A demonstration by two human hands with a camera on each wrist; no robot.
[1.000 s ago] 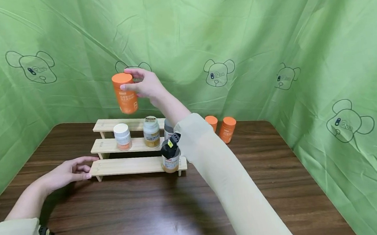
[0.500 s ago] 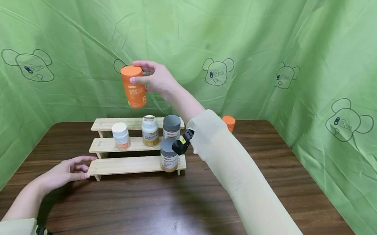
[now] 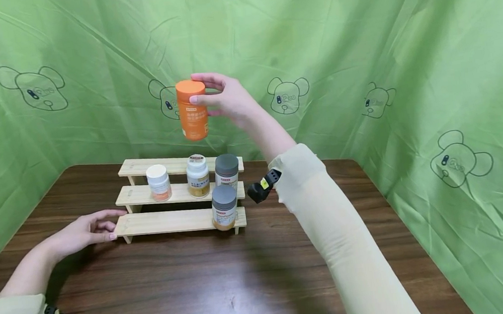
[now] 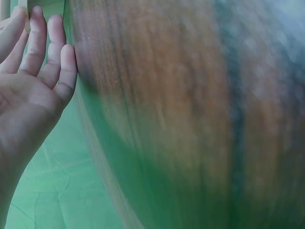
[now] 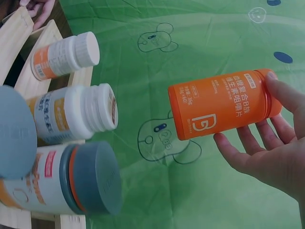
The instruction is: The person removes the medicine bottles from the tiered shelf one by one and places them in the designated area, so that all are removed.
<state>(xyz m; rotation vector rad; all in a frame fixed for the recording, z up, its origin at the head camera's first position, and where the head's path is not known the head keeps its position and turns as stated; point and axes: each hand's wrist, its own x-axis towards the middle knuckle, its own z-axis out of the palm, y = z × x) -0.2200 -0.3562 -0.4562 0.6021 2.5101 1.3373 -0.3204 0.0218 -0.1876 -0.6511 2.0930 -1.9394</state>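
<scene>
My right hand point(image 3: 220, 98) grips an orange bottle point(image 3: 192, 110) by its capped end, high in the air above the three-step wooden rack point(image 3: 171, 222). In the right wrist view the orange bottle point(image 5: 219, 110) lies between my thumb and fingers point(image 5: 252, 152). My left hand point(image 3: 87, 230) rests open on the table, its fingertips touching the left end of the rack's lowest step. The left wrist view shows that left hand point(image 4: 33, 71) with straight fingers. On the middle step stand a white-capped bottle point(image 3: 159, 182), a second white bottle point(image 3: 197, 175) and a grey-capped bottle point(image 3: 226, 171). Another grey-capped bottle point(image 3: 224, 207) stands on the lowest step.
The dark wooden table point(image 3: 200, 288) is walled on three sides by green cloth point(image 3: 358, 40) printed with bear outlines. The rack's top step point(image 3: 143, 166) holds nothing. My right sleeve point(image 3: 331, 230) crosses the table's right half.
My right hand has carried the orange bottle up and to the right, away from the rack's left side. The left hand has stayed at the lowest step's end.
</scene>
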